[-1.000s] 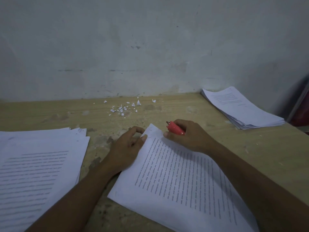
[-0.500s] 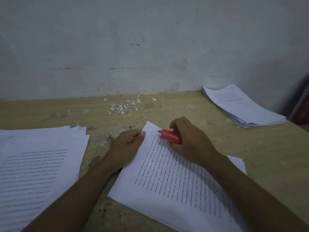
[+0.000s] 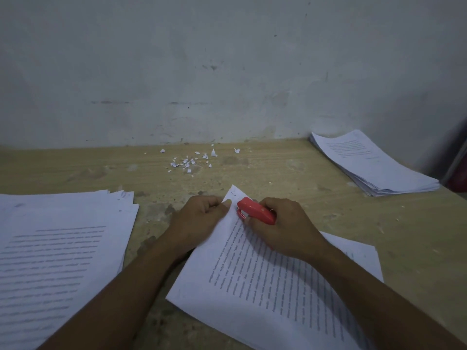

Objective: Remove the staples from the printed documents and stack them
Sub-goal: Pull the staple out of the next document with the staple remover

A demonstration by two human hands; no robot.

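Right hand grips red staple remover; left hand pinches document corner | risk: skewed pull tears corner, adding paper scraps.

Head view, downward (close) over the table

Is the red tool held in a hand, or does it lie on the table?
Held: the right hand grips the tool at the corner of the document.
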